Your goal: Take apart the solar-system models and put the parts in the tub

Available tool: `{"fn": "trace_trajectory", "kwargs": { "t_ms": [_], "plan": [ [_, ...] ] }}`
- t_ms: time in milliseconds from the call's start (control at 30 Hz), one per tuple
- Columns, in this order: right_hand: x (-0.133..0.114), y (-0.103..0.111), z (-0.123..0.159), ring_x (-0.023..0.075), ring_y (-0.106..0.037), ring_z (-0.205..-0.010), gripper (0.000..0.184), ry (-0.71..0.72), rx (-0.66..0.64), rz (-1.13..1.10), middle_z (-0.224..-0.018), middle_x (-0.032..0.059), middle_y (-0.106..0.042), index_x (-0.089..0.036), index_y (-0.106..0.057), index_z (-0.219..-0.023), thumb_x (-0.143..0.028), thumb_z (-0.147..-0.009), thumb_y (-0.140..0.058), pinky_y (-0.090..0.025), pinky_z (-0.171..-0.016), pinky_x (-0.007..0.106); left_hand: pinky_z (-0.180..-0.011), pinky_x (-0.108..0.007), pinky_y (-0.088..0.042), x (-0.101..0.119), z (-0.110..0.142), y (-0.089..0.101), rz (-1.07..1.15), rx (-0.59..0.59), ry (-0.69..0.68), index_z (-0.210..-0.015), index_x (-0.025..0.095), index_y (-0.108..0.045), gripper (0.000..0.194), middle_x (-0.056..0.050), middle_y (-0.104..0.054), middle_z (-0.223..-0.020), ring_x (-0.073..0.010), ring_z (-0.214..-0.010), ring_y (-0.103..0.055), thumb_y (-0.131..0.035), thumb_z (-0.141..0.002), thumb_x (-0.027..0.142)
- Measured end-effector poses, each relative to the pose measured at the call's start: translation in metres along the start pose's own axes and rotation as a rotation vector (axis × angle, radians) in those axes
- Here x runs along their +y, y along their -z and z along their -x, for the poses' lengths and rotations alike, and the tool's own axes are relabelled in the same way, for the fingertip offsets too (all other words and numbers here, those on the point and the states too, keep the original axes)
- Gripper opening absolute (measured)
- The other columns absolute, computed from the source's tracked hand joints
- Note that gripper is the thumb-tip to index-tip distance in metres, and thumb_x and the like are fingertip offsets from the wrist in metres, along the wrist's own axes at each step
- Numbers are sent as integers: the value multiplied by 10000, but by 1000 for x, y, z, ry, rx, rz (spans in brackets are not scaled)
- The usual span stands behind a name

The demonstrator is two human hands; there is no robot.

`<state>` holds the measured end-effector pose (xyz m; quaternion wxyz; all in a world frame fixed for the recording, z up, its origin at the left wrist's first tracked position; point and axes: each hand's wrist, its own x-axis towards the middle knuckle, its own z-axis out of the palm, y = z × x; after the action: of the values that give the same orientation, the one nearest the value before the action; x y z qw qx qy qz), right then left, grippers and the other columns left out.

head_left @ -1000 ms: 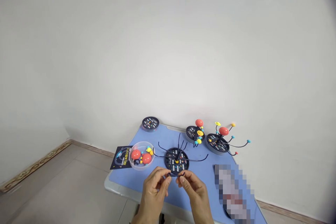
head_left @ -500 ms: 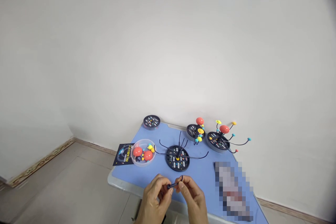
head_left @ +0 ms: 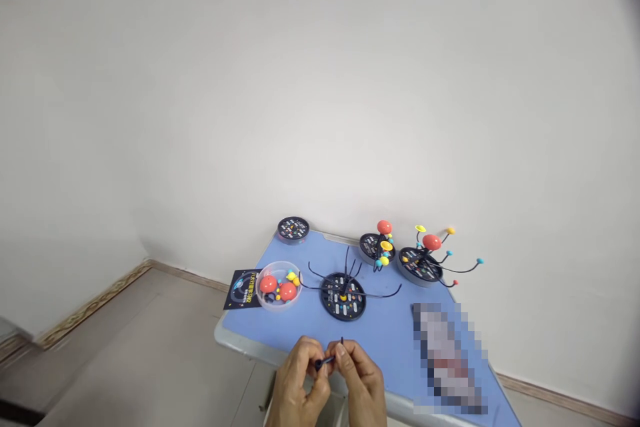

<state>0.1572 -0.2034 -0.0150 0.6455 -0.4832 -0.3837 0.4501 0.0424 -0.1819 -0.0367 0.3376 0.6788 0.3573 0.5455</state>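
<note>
A dark card with yellow lettering (head_left: 233, 302) lies farthest left of the fingers and beyond them, partly tucked under a clear bowl (head_left: 279, 307) on the blue worktop (head_left: 385, 347). In the bowl, forward-left of the fingers, sit two red balls (head_left: 289, 291) and smaller yellow, orange and blue pieces (head_left: 291, 276). A round black-topped base (head_left: 293, 229) stands well beyond it, near the wall.

The left hand (head_left: 299, 383) pinches the round end of a small black part (head_left: 327, 361) between thumb and fingers, over the worktop's near edge. The part bridges both hands, its thin end rising at the right hand (head_left: 361, 380), whose thumb and forefinger pinch it. Straight ahead of the fingers, apart from them, rests a black disc (head_left: 343, 311) with curved black rods (head_left: 383, 295) fanning out (their tips are bare).

Farther off, forward-right of the fingers, stands a compact model (head_left: 384, 227) with its rods bunched; right of that, a wider-spread model (head_left: 431, 242). Rightmost, nearer the fingers, lies a pixelated object (head_left: 447, 363), unreadable.
</note>
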Motion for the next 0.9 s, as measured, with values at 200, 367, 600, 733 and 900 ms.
{"fn": "trace_trajectory", "kwargs": {
  "t_ms": [200,367,600,733,900],
  "plan": [
    [12,-2,4,157,-547,-673,393,5,27,-34,-685,16,-599,-180,-663,-688,-555,-804,-678,-488,-657,258,-677,-243,-512,8,2,-1,26,-7,37,-858,231,-524,263,-21,-569,-829,-142,-717,-577,-400,-982,426],
    [10,-2,-4,144,-558,-602,437,20,207,-161,-676,9,-587,-179,-621,-674,-600,-737,-718,-517,-588,271,-621,-234,-479,17,2,7,92,62,70,-814,222,-524,286,-5,-561,-778,-121,-635,-560,-390,-998,394],
    [-14,23,-17,131,-564,-551,423,36,189,52,-676,2,-623,-174,-635,-752,-592,-775,-689,-514,-557,266,-631,-242,-496,25,-26,55,-47,86,53,-855,222,-570,249,-11,-602,-813,-131,-664,-584,-423,-991,370],
    [-9,4,-30,110,-472,-456,458,32,22,235,-546,-17,-567,-174,-628,-674,-622,-750,-681,-413,-447,227,-660,-264,-504,6,-52,75,-395,223,49,-952,237,-661,221,-34,-627,-917,-157,-734,-612,-492,-955,380],
    [6,-48,-58,153,-544,-550,438,263,-14,397,-593,15,-626,-178,-693,-671,-585,-807,-605,-432,-528,242,-754,-330,-523,-32,-81,87,-705,205,52,-1021,224,-680,234,-53,-655,-939,-212,-846,-652,-468,-922,239]
  ]
}}
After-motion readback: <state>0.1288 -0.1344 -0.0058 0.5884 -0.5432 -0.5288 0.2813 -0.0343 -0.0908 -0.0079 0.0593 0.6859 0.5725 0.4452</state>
